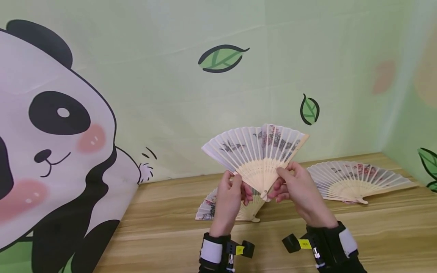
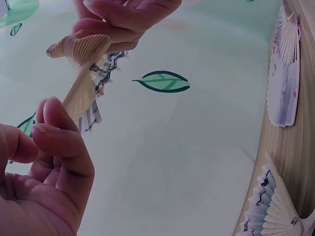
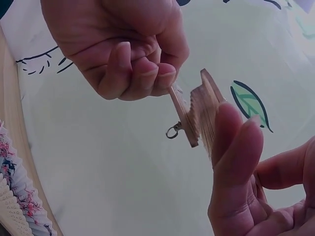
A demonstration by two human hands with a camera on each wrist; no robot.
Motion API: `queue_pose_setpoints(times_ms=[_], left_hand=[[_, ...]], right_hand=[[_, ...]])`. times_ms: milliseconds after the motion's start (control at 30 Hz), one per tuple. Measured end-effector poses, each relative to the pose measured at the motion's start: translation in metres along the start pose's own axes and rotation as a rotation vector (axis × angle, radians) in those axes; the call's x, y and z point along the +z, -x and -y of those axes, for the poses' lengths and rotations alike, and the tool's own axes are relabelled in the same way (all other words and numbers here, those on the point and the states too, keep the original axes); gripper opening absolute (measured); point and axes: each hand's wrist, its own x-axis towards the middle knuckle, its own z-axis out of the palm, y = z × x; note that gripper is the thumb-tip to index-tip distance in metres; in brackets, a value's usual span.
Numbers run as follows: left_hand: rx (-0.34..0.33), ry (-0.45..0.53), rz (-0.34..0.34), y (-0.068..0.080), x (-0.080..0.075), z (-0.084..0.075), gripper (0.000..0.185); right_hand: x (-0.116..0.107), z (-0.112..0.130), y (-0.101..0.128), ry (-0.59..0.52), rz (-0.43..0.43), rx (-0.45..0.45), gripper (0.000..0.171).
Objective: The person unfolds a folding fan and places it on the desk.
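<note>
Spread wide, a folding fan (image 1: 254,151) with pale wooden ribs and a white leaf printed with dark and red flowers is held up between both hands above the table. My left hand (image 1: 230,195) pinches its left outer rib between thumb and fingers. The right hand (image 1: 302,185) grips the opposite outer rib, thumb in front. At the bottom the ribs meet at a pivot, and a small metal ring (image 3: 172,132) shows there in the right wrist view. Behind the left hand lies a second open fan (image 1: 206,208), partly hidden by hand and wrist.
A third open fan (image 1: 362,180) lies at the right on the wooden table (image 1: 153,227). Behind the table hangs a pale green backdrop (image 1: 164,94) with a large printed panda (image 1: 65,159) and leaves. Each wrist wears a black strap with a small camera.
</note>
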Motion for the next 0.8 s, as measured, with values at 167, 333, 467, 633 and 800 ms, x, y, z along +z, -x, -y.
queue_pose_setpoints(times_ms=[167, 333, 467, 633, 800], left_hand=[[0.01, 0.028, -0.024, -0.0006, 0.002, -0.0017, 0.012], [0.008, 0.057, -0.072, -0.0009, 0.0032, -0.0035, 0.008], [0.023, 0.066, -0.075, -0.0025, 0.0044, -0.0038, 0.009], [0.041, 0.078, -0.074, -0.0033, 0.0053, -0.0033, 0.012], [0.068, 0.108, -0.134, -0.0012, 0.0052, -0.0028, 0.014]], right_hand=[[-0.0003, -0.0003, -0.0002, -0.02, -0.025, -0.015, 0.021], [0.0016, -0.0004, 0.0003, -0.07, -0.072, -0.014, 0.019], [0.0011, 0.001, 0.0013, -0.095, -0.087, -0.025, 0.019], [0.0008, 0.0025, 0.0016, -0.12, -0.091, -0.037, 0.017], [0.0041, 0.0024, 0.0019, -0.18, -0.111, -0.018, 0.016]])
